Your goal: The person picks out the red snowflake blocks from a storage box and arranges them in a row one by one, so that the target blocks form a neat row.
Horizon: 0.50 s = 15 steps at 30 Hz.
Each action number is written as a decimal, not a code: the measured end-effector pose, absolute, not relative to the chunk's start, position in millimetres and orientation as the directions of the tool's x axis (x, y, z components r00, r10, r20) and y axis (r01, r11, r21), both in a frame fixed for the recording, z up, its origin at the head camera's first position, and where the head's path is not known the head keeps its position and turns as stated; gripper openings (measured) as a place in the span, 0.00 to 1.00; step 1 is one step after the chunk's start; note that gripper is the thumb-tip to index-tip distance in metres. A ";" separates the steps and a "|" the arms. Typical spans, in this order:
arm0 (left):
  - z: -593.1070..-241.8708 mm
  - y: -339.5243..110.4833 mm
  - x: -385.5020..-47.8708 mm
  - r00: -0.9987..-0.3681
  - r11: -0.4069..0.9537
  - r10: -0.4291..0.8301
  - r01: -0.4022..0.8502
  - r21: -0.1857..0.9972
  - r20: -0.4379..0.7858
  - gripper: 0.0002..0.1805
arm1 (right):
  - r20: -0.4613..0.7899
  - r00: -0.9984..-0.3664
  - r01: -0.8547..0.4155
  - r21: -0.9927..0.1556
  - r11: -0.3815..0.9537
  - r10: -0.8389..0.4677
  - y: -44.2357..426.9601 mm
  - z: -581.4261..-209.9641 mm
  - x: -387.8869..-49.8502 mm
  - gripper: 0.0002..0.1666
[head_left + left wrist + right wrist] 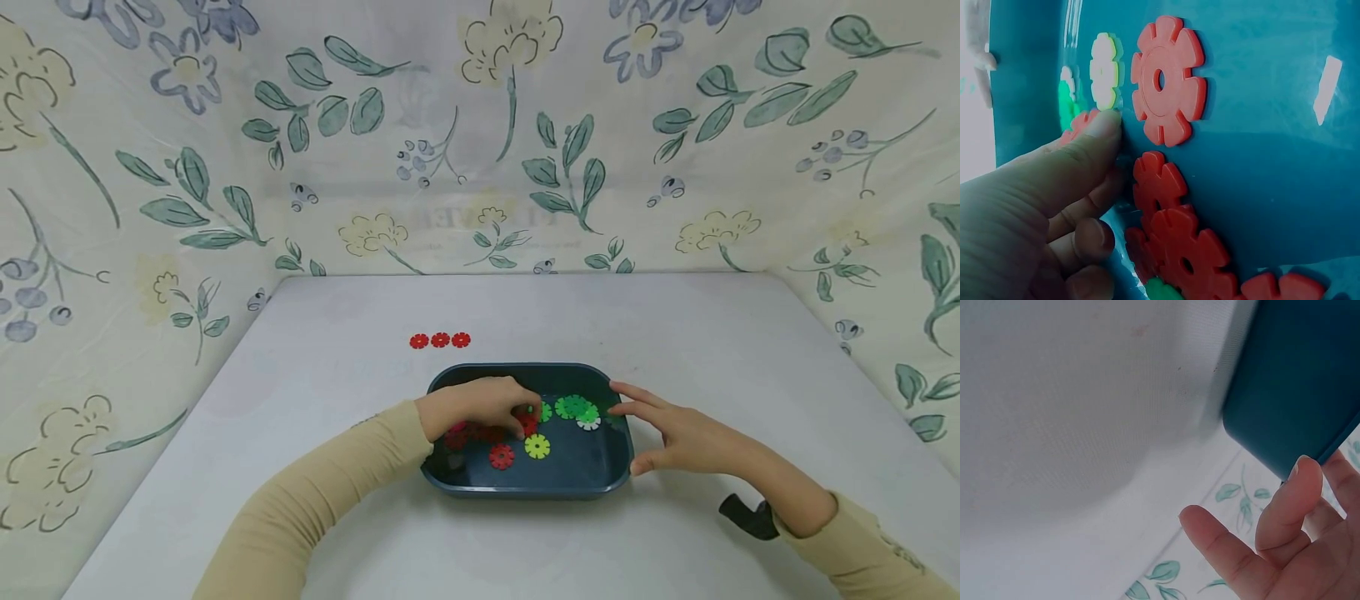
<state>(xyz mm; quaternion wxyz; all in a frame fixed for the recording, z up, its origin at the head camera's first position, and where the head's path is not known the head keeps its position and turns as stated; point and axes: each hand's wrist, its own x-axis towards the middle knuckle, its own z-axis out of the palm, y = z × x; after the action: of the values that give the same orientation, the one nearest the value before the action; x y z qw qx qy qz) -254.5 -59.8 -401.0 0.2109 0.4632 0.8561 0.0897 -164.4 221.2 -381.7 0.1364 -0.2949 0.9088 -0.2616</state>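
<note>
A dark blue tray (525, 492) holds flower-shaped plastic discs. My left hand (491, 404) reaches into it, thumb and fingers closed on a red flower disc (1079, 127) that the thumb partly hides. Close by, a yellow-green disc (537, 447) and another red disc (502, 456) lie flat on the tray floor. More red discs (1188, 256) overlap under the left hand and wrist. Green discs (572, 407) and a white one (589, 423) cluster toward the tray's right end. At that end my right hand (678, 437) has its fingers spread, fingertips at the rim.
Three red discs (440, 340) form a row on the white table (345, 317) behind the tray. A black strap piece (750, 517) shows at the right wrist. Flower-patterned cloth (480, 167) rises at the back and both sides.
</note>
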 end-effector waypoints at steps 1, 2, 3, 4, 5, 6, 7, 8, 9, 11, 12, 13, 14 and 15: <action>-402.0 -60.1 -254.9 -0.487 0.557 0.830 0.752 0.354 -0.271 0.16 | -0.092 -0.789 -0.466 -0.556 0.688 -0.608 221.1 -381.6 -164.3 0.44; -402.7 -60.4 -255.0 -0.492 0.559 0.829 0.747 0.360 -0.266 0.16 | -0.090 -0.788 -0.467 -0.556 0.687 -0.609 221.1 -381.5 -164.2 0.44; -403.5 -60.6 -255.3 -0.498 0.561 0.827 0.742 0.367 -0.260 0.16 | -0.088 -0.788 -0.469 -0.556 0.686 -0.610 221.1 -381.4 -164.1 0.44; -404.2 -60.7 -255.5 -0.504 0.566 0.824 0.735 0.373 -0.257 0.16 | -0.085 -0.787 -0.471 -0.557 0.685 -0.611 221.0 -381.3 -164.0 0.44; -405.0 -60.7 -256.0 -0.513 0.573 0.820 0.725 0.383 -0.255 0.16 | -0.084 -0.787 -0.472 -0.556 0.684 -0.611 221.0 -381.3 -164.0 0.44; -405.6 -60.6 -256.2 -0.521 0.579 0.815 0.715 0.393 -0.253 0.16 | -0.083 -0.787 -0.473 -0.556 0.683 -0.611 221.0 -381.3 -163.9 0.44; -405.8 -60.5 -256.3 -0.529 0.585 0.810 0.704 0.402 -0.253 0.16 | -0.082 -0.787 -0.473 -0.557 0.683 -0.611 221.1 -381.2 -163.9 0.44; -406.1 -60.3 -256.2 -0.536 0.592 0.805 0.693 0.412 -0.254 0.16 | -0.082 -0.787 -0.472 -0.557 0.683 -0.612 221.1 -381.2 -163.8 0.44; -406.5 -60.2 -256.5 -0.545 0.599 0.799 0.681 0.421 -0.255 0.16 | -0.082 -0.787 -0.472 -0.558 0.683 -0.612 221.1 -381.2 -163.9 0.44; -406.8 -59.8 -256.9 -0.561 0.614 0.786 0.653 0.444 -0.261 0.16 | -0.084 -0.787 -0.471 -0.559 0.683 -0.611 221.2 -381.2 -164.0 0.44; -406.7 -59.7 -256.9 -0.567 0.619 0.780 0.641 0.454 -0.264 0.15 | -0.084 -0.787 -0.470 -0.559 0.683 -0.611 221.2 -381.2 -164.0 0.44; -406.4 -59.6 -257.2 -0.574 0.625 0.773 0.622 0.472 -0.269 0.15 | -0.086 -0.787 -0.469 -0.560 0.683 -0.611 221.3 -381.3 -164.1 0.44; -405.9 -59.5 -257.5 -0.581 0.630 0.767 0.601 0.492 -0.272 0.15 | -0.086 -0.787 -0.470 -0.560 0.683 -0.611 221.4 -381.4 -164.2 0.44; -405.5 -59.6 -258.0 -0.590 0.637 0.757 0.574 0.515 -0.279 0.15 | -0.086 -0.786 -0.470 -0.559 0.683 -0.612 221.4 -381.4 -164.3 0.44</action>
<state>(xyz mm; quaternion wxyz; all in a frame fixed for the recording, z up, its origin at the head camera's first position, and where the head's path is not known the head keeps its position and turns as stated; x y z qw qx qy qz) -258.0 -59.6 -405.5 0.2430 0.3818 0.8715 0.1890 -164.3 221.4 -381.4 0.1342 -0.2981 0.9074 -0.2642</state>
